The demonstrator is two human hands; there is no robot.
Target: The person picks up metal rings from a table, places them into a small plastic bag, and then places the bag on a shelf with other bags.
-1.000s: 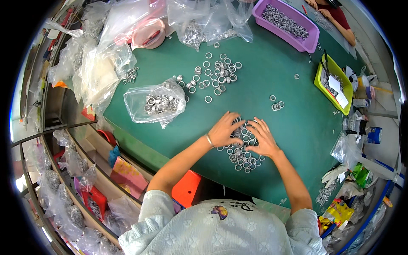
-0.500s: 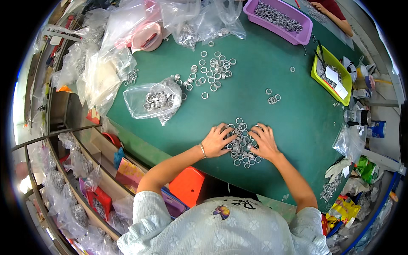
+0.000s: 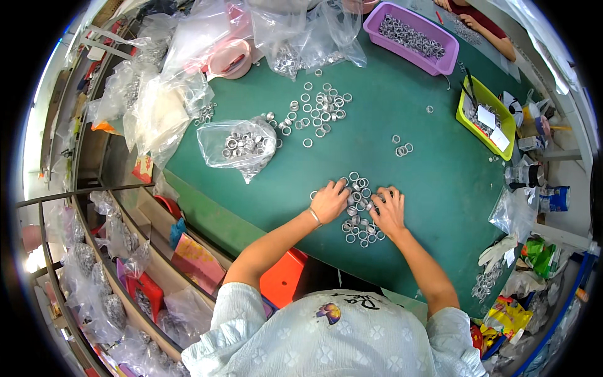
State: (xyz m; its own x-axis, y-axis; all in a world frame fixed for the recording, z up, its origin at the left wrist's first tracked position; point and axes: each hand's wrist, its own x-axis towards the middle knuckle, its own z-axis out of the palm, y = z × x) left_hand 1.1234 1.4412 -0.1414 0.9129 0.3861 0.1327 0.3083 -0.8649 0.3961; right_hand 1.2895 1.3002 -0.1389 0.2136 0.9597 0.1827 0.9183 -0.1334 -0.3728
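A loose pile of silvery metal rings (image 3: 355, 204) lies on the green table between my two hands. My left hand (image 3: 330, 201) rests at the pile's left side, fingers bent down and a little apart against the rings. One single ring (image 3: 313, 195) lies just left of that hand. On the pile's right side, my right hand (image 3: 389, 212) has its fingers spread and curved over the nearest rings. Neither hand lifts a ring that I can see; the fingertips are partly hidden. A clear plastic bag (image 3: 213, 151) of rings lies open farther left.
More rings (image 3: 323, 110) lie scattered behind, with a few rings (image 3: 403, 150) to the right. A purple basin (image 3: 456, 56) of small rings and a lime-green tray (image 3: 463, 110) stand at the far right. Another person's hand (image 3: 468, 22) works beyond. Bags (image 3: 169, 103) crowd the left edge.
My left hand has shifted slightly, its fingers drawn more together, and one ring now shows on its left. My right hand stays nearly in place. The whole view has tilted a little.
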